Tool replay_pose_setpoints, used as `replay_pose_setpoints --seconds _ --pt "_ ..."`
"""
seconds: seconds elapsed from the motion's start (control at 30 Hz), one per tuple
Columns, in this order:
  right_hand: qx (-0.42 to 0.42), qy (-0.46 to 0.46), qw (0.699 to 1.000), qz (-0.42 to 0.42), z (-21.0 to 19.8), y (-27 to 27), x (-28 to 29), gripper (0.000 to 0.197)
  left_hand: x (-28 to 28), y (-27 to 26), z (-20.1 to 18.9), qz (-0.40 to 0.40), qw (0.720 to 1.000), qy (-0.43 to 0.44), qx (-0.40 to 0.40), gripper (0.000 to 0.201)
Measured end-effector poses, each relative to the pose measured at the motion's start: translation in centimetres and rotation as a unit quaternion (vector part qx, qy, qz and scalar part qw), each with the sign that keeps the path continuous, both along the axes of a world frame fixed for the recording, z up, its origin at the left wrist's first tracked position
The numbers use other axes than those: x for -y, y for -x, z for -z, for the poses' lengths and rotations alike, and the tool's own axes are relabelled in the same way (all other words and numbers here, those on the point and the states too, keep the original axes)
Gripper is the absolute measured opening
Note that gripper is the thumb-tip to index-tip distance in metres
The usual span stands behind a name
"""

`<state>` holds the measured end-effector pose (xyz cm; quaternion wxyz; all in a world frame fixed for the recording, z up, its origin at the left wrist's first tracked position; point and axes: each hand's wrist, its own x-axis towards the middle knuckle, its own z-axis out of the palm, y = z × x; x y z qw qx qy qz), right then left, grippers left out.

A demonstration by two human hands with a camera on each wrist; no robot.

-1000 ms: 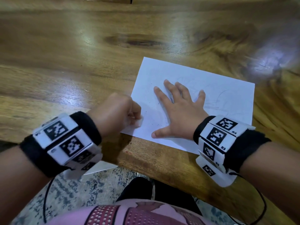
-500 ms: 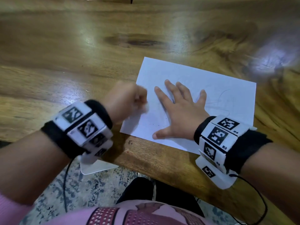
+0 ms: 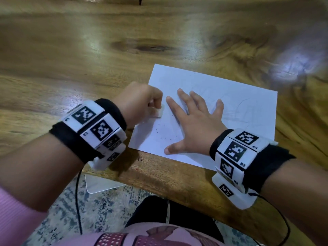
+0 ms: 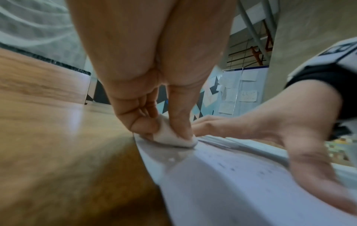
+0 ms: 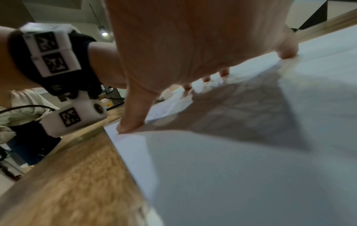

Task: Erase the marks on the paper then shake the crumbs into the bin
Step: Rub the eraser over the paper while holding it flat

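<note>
Two hands work on a white rectangular sheet of paper (image 3: 239,103) that lies flat on a glossy brown wooden table (image 3: 71,59), its near edge close to the table's front edge. The left hand (image 3: 140,102) is curled tight, thumb and fingers pinching a small white eraser (image 3: 160,111) whose lower face presses on the paper close to its left edge; in the left wrist view the eraser (image 4: 172,136) sits squeezed between the thumb and the bent fingers (image 4: 142,122), touching the sheet. The right hand (image 3: 197,125) lies flat on the paper, fingers straight and spread, thumb stretched toward the near edge, holding nothing and pressing the sheet down; its index finger lies just beside the eraser. From the right wrist view the fingertips (image 5: 287,53) and the thumb rest on the paper (image 5: 251,168). Small dark eraser crumbs (image 3: 165,134) are scattered on the paper between the eraser and the right thumb. Faint pencil marks (image 3: 243,107) show on the sheet beyond the right hand's little finger. Both wrists carry black bands with white marker blocks (image 3: 237,150).
</note>
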<state>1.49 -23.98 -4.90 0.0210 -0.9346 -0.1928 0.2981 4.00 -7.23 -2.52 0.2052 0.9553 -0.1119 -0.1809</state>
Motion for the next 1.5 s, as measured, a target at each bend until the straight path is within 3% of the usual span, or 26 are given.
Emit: replay_pose_setpoints --seconds 0.07,0.23,0.4,0.63,0.9,1.13,1.33,1.5 --pt "-0.002 0.000 1.000 0.000 -0.1 0.0 0.0 0.126 -0.2 0.7 0.1 0.007 1.000 0.003 0.010 0.005" --pt "-0.003 0.000 1.000 -0.001 0.1 0.0 0.0 0.127 -1.0 3.9 0.0 0.051 0.996 0.026 -0.068 0.009" --pt "-0.004 -0.007 1.000 0.004 0.0 0.1 0.1 0.126 0.5 0.6 0.2 0.006 1.000 0.017 0.014 0.002" --pt "-0.003 -0.004 1.000 0.003 -0.1 0.1 0.1 0.126 -0.4 4.2 0.4 0.056 0.997 0.031 -0.053 0.007" --pt "-0.003 -0.003 1.000 0.008 -0.1 0.1 0.0 0.125 1.7 -0.4 0.4 0.022 1.000 0.014 0.013 0.005" --pt "-0.001 -0.008 1.000 -0.005 0.0 0.1 0.2 0.124 0.6 4.0 0.0 0.044 0.996 0.021 -0.072 0.010" --pt "0.004 -0.008 1.000 0.002 -0.1 0.2 0.4 0.130 1.2 -0.7 0.1 -0.039 0.999 0.023 0.014 0.006" --pt "0.000 -0.021 1.000 0.006 -0.1 0.2 0.5 0.131 -0.1 3.8 0.5 0.019 0.997 0.042 -0.060 0.012"
